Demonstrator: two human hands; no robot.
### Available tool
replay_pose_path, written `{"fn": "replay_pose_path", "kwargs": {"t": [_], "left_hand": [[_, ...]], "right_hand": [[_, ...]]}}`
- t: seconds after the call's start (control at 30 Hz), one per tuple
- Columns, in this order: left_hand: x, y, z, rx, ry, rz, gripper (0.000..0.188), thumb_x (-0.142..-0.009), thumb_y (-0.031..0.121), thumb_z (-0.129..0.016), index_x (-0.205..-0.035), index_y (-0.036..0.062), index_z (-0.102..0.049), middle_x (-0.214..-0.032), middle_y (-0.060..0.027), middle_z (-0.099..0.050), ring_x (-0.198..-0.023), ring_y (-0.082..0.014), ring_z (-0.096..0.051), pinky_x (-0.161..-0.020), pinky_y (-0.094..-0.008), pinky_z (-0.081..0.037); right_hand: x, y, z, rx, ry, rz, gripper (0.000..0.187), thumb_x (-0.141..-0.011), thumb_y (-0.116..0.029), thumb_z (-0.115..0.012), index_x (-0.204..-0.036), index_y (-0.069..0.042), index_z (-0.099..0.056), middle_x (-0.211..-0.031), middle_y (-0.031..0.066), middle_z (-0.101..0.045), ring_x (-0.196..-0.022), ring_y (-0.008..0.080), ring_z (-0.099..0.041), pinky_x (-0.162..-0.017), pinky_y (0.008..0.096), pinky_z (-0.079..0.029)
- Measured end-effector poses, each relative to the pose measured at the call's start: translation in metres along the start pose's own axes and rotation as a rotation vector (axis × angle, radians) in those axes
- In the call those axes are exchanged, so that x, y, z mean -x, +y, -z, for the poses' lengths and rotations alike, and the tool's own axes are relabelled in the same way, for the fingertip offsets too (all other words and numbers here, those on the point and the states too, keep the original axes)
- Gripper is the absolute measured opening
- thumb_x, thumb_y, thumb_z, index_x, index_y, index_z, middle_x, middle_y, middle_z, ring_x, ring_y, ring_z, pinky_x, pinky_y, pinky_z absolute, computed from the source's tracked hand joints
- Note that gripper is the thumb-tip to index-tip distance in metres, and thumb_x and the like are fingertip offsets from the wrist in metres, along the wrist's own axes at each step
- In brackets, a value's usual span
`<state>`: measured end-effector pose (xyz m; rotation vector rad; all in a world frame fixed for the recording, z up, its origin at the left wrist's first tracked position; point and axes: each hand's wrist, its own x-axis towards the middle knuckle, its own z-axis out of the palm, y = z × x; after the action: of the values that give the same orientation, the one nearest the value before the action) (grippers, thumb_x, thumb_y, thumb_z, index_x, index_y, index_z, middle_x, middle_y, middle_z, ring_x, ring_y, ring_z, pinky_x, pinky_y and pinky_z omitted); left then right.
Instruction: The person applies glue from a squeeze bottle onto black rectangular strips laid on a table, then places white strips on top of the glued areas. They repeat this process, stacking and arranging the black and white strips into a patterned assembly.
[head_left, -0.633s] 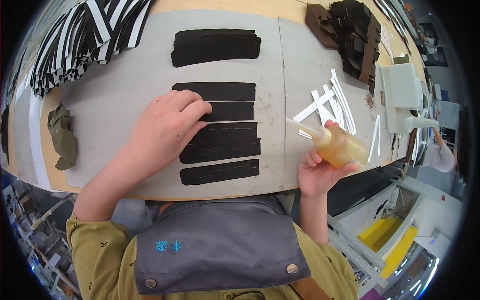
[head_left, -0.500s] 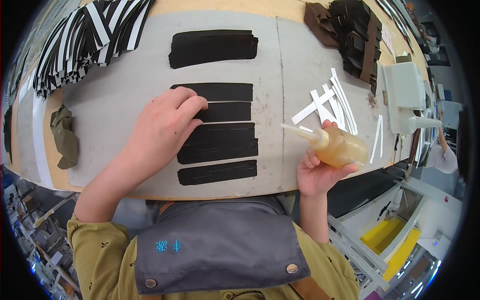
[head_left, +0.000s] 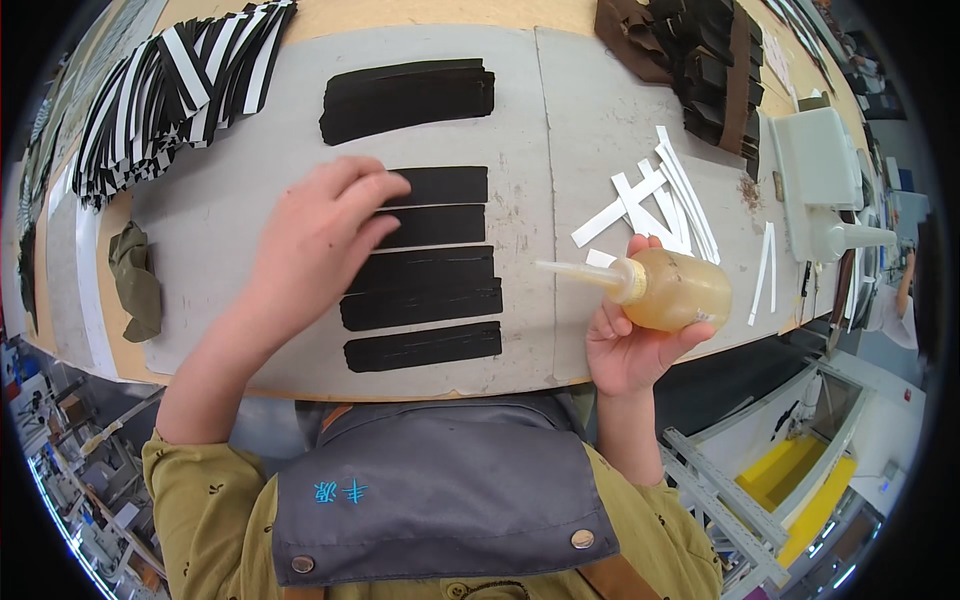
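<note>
My left hand (head_left: 325, 240) hovers at the left ends of the black strips, thumb and forefinger apart with nothing visible between them. It hides part of the top strip (head_left: 445, 186) and the second strip (head_left: 440, 226). Below these lie a pair of overlapping black strips (head_left: 425, 285) and a lowest black strip (head_left: 425, 346), all in a column. In my right hand (head_left: 635, 355) is a clear squeeze bottle (head_left: 680, 290) of yellowish liquid, held on its side. Its thin nozzle (head_left: 575, 272) points left, above the table.
A stack of black pieces (head_left: 405, 100) lies farther back. Black-and-white strips (head_left: 185, 95) are heaped far left, near an olive cloth (head_left: 135, 280). White strips (head_left: 640, 205) lie right of the grey mat's seam; dark brown pieces (head_left: 710, 75) and a white container (head_left: 815, 160) stand beyond.
The view has shifted, so the strips appear farther left. My left fingertips have moved up along the strips, now over the top strip's left end. The bottle's nozzle has swung leftward and nearer level.
</note>
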<state>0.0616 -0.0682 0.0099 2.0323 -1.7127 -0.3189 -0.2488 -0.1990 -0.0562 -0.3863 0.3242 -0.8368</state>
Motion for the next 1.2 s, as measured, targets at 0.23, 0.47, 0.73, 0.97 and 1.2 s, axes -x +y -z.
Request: {"fn": "replay_pose_path", "kwargs": {"t": [0.23, 0.47, 0.73, 0.97, 1.2], "left_hand": [[-0.027, -0.017, 0.007, 0.013, -0.12, 0.11, 0.02, -0.088, 0.007, -0.074, -0.103, 0.0043, -0.061, -0.098, -0.0078, -0.061, -0.095, -0.0269, -0.061, -0.086, -0.0385, -0.05], [-0.036, -0.026, 0.014, 0.177, -0.222, 0.25, 0.022, -0.087, 0.005, -0.076, -0.102, 0.0015, -0.059, -0.091, -0.0075, -0.061, -0.091, -0.0224, -0.061, -0.084, -0.0365, -0.05], [-0.016, -0.013, 0.016, -0.053, 0.098, 0.041, 0.031, -0.094, 0.011, -0.07, -0.125, 0.0058, -0.065, -0.124, -0.0114, -0.065, -0.119, -0.0302, -0.061, -0.101, -0.0387, -0.047], [0.039, -0.003, 0.011, -0.332, -0.313, -0.168, 0.064, -0.105, 0.057, -0.042, -0.151, 0.0144, -0.053, -0.157, -0.0044, -0.051, -0.149, -0.0293, -0.041, -0.124, -0.0512, -0.025], [0.045, -0.004, -0.001, -0.565, -0.294, -0.098, 0.084, -0.098, 0.073, -0.03, -0.161, 0.0171, -0.039, -0.165, -0.0013, -0.04, -0.156, -0.0264, -0.028, -0.13, -0.0514, -0.01]], "right_hand": [[-0.001, 0.001, -0.003, 0.067, 0.024, -0.005, 0.112, -0.079, -0.07, -0.08, -0.159, -0.008, -0.032, -0.158, 0.0028, -0.046, -0.076, 0.0116, -0.055, -0.067, 0.0256, -0.047], [0.0, 0.001, -0.006, 0.109, 0.045, 0.0, 0.114, -0.077, -0.071, -0.08, -0.159, -0.008, -0.032, -0.159, 0.0029, -0.046, -0.076, 0.0102, -0.055, -0.066, 0.0245, -0.046], [0.001, 0.0, -0.002, 0.042, 0.004, -0.014, 0.113, -0.079, -0.069, -0.08, -0.159, -0.006, -0.03, -0.159, 0.0067, -0.044, -0.093, 0.0135, -0.058, -0.07, 0.0263, -0.052], [-0.006, 0.001, 0.008, -0.05, -0.18, -0.025, 0.111, -0.082, -0.068, -0.076, -0.16, -0.004, -0.03, -0.161, 0.0143, -0.042, -0.126, 0.0178, -0.06, -0.08, 0.0285, -0.062], [-0.003, 0.0, -0.003, 0.003, -0.042, -0.016, 0.111, -0.081, -0.067, -0.079, -0.158, -0.005, -0.03, -0.157, 0.007, -0.044, -0.086, 0.0152, -0.06, -0.071, 0.0293, -0.052]]}}
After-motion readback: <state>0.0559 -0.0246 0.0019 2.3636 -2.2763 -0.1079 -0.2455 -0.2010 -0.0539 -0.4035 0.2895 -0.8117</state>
